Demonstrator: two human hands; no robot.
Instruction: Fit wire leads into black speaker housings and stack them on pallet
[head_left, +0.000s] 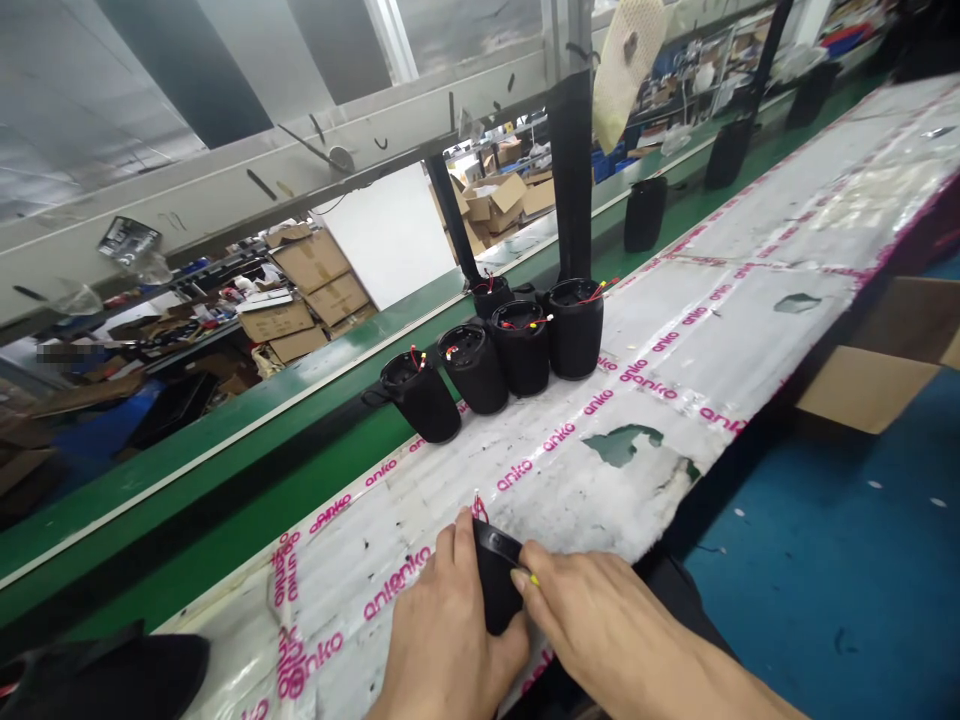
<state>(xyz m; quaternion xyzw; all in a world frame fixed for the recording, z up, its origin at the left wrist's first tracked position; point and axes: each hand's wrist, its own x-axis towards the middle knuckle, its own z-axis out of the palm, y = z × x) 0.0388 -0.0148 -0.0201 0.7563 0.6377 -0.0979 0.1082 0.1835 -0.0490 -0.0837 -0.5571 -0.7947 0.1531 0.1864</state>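
Observation:
A black cup-shaped housing (pixel 498 580), like a small speaker body, is tilted on the covered bench in front of me. My left hand (pixel 454 625) wraps round its side and steadies it. Red wires (pixel 479 508) stick up beyond its rim. With closed fingers, my right hand (pixel 585 605) pinches at the near edge of the rim. A small yellow bit (pixel 534 579) shows at those fingertips; what it belongs to is hidden. Farther along stand several similar black housings (pixel 523 350), upright, with red wires and small connectors at their tops.
White sheeting (pixel 555 490) with pink print and torn patches covers the bench. Beyond it runs a green conveyor belt (pixel 330 455), with more black housings (pixel 645 215) farther along. A dark object (pixel 112 675) lies at lower left. An open cardboard box (pixel 870 385) stands at right.

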